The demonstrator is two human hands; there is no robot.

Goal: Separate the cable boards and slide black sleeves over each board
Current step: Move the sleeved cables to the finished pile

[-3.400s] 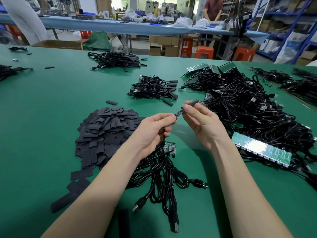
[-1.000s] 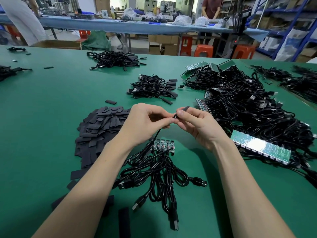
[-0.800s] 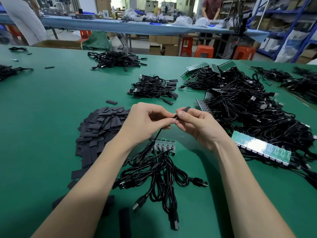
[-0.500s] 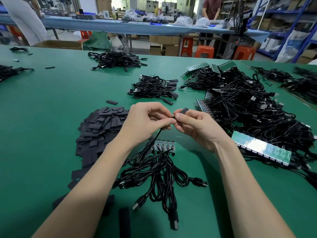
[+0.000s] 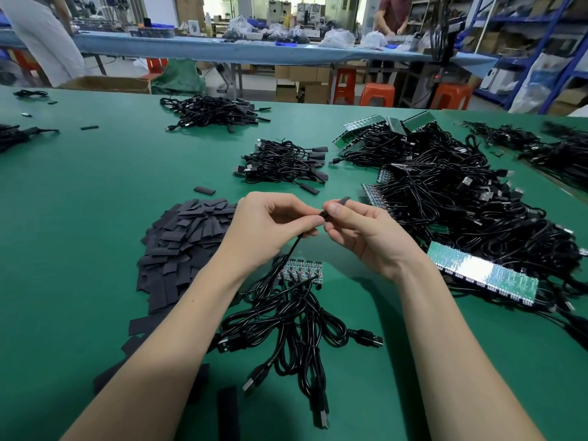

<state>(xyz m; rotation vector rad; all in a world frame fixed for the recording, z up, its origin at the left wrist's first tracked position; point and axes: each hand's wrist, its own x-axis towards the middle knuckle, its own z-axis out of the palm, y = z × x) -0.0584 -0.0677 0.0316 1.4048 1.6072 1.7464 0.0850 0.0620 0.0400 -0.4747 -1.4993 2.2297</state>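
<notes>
Sleeving step, judged nearly complete. Left hand fingers pinch cable; right hand fingers pinch sleeve over hidden board, above tabletop. Next: seat sleeve; board strip at 6 o'clock.

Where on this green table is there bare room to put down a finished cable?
Bare green lies left of the sleeve pile, reaching the far cable bundle, and near-right between the loose cables and right forearm. Crowded: the big cable heap on the right.
</notes>
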